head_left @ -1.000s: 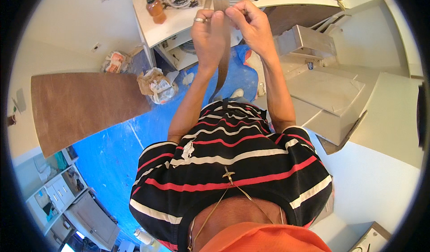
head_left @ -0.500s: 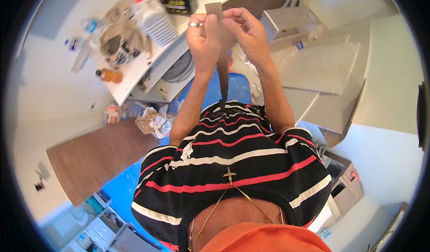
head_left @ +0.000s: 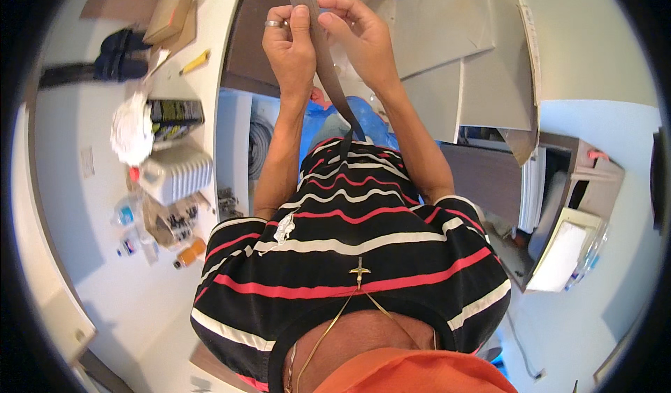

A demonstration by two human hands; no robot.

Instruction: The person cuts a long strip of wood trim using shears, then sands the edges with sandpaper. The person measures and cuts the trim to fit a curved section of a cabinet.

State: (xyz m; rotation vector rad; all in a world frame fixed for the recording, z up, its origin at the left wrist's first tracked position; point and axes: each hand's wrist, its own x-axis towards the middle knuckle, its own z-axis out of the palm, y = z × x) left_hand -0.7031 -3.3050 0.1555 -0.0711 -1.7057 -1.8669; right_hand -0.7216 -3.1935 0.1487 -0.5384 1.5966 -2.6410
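My left hand [head_left: 290, 54] pinches a long, thin brown wood-look strip [head_left: 326, 68] near its top end, with the thumb lying over its face and a ring on one finger. My right hand [head_left: 360, 43] is at the same end, its curled fingers and thumb on the strip's right edge. The strip hangs down between my forearms and curves toward my striped shirt [head_left: 363, 246], where its dark lower part narrows from view.
A white counter [head_left: 210, 113] on the left holds a white jug [head_left: 175, 176], black-and-green box [head_left: 175, 119], yellow-handled tool [head_left: 196, 61], carton [head_left: 170, 12] and bottles [head_left: 189, 253]. Grey boards [head_left: 454, 36] lie ahead-right, a wooden unit [head_left: 587, 183] at right. Blue covering [head_left: 370, 117] lies below.
The view has turned right, so the counter has swung round to my left and the boards are more ahead. My hands have shifted slightly left, still on the strip.
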